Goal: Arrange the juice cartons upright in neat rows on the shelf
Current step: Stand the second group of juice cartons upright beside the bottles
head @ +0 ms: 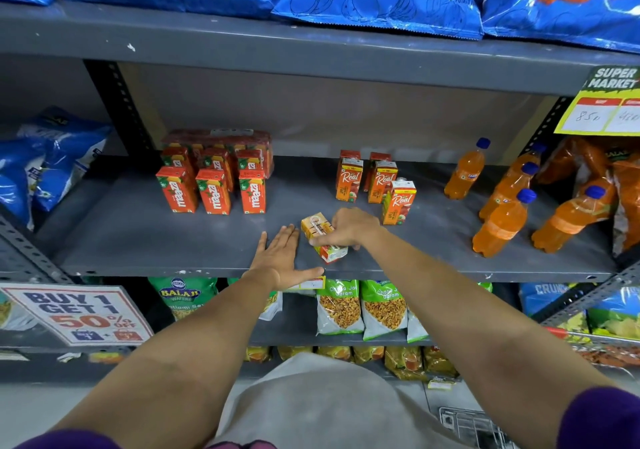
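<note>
On the shelf [138,234], the Maaza cartons [213,185] are standing in rows toward the back left, the Real cartons [375,182] are standing right of centre, and the bottles [502,206] are leaning near the right edge. One carton [322,237] is lying near the front edge, between the left hand [280,258] and the right hand [349,229].
</note>
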